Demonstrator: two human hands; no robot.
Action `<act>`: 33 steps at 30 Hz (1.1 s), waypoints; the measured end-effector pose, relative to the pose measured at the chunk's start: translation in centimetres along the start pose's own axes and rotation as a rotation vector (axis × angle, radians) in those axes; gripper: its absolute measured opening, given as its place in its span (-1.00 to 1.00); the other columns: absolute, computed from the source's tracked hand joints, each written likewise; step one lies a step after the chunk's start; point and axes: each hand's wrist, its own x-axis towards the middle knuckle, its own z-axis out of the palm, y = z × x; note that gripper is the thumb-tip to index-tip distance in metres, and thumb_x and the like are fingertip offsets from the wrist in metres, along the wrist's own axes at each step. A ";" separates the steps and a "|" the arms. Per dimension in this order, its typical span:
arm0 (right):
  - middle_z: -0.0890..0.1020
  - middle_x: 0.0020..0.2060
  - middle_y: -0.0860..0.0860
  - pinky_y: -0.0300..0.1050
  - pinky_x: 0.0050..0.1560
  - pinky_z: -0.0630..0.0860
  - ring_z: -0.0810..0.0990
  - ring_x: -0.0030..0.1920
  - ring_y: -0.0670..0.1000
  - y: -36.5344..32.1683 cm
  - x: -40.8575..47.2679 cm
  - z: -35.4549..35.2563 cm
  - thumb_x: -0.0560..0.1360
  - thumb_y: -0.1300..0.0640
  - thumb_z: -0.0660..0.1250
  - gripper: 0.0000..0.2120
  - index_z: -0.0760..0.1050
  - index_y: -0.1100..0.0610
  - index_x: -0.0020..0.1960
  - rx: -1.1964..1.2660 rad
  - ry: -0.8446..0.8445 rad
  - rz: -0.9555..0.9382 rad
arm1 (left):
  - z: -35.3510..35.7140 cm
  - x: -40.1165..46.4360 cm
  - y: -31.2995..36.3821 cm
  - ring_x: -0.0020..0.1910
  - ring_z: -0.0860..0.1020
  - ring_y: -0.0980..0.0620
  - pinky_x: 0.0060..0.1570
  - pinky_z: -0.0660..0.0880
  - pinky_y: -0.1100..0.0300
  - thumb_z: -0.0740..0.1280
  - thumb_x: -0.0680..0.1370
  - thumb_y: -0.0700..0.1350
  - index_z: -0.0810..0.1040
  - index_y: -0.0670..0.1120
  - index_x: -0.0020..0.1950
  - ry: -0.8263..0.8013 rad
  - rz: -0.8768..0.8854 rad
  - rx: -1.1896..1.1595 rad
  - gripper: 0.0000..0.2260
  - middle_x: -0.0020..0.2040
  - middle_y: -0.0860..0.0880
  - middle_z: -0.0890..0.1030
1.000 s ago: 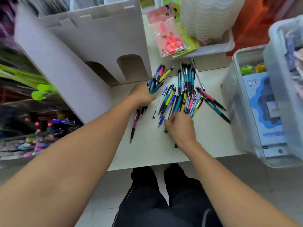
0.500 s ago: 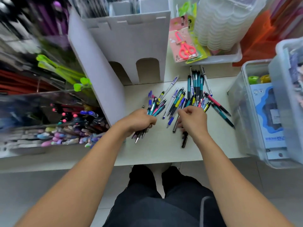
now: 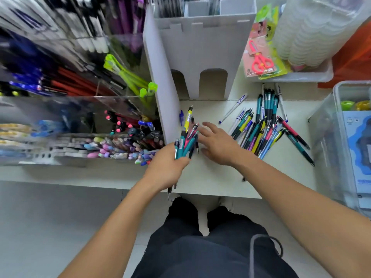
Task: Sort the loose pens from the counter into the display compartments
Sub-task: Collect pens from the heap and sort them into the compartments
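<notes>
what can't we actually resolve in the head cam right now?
- Display compartments, head view: motion blur smears the left side; dividers and contents unreadable.
- Bundle of pens in the left hand: count unclear, shafts overlap and the palm covers their lower ends.
- Right hand: open over the counter; contact with the bundle unclear.
- Pen pile: print too small.
- Clear bin: cut off by the right edge.

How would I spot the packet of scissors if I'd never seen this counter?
Start at the tall white cardboard stand at the back of the counter. Just right of it, a flat pink packet of scissors leans on a white tray. Its red-handled scissors are the only ones among all the pens.
</notes>
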 end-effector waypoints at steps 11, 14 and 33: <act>0.36 0.43 0.09 0.05 0.38 0.37 0.30 0.43 0.19 0.5 -0.8 -0.8 0.54 0.10 0.24 -0.52 0.34 0.16 0.44 -0.366 -0.072 0.061 | -2.7 -3.0 0.1 -0.44 0.48 0.04 -0.25 0.45 0.10 0.32 0.57 -0.30 0.47 -0.17 -0.07 -0.061 -0.026 -0.325 -0.93 -0.38 -0.04 0.49; 0.42 0.41 0.08 0.03 0.35 0.39 0.31 0.40 0.15 1.7 -2.8 -3.6 0.49 0.11 0.29 -0.56 0.46 0.14 0.36 -0.300 -0.099 0.171 | -3.2 -3.4 0.7 -0.44 0.47 0.05 -0.27 0.44 0.09 0.34 0.57 -0.29 0.47 -0.12 -0.09 -0.121 0.019 -0.381 -0.89 -0.39 0.00 0.49; 0.69 -0.02 -0.13 -0.31 0.04 0.52 0.62 -0.06 -0.16 -14.2 -0.9 -26.3 0.49 -0.20 0.40 -0.67 0.57 -0.04 0.15 1.248 0.846 -0.050 | -14.5 -8.1 -1.9 -0.39 0.42 0.08 -0.35 0.40 0.23 0.40 0.59 -0.19 0.48 -0.01 -0.10 0.124 0.281 -0.434 -0.85 -0.36 0.12 0.48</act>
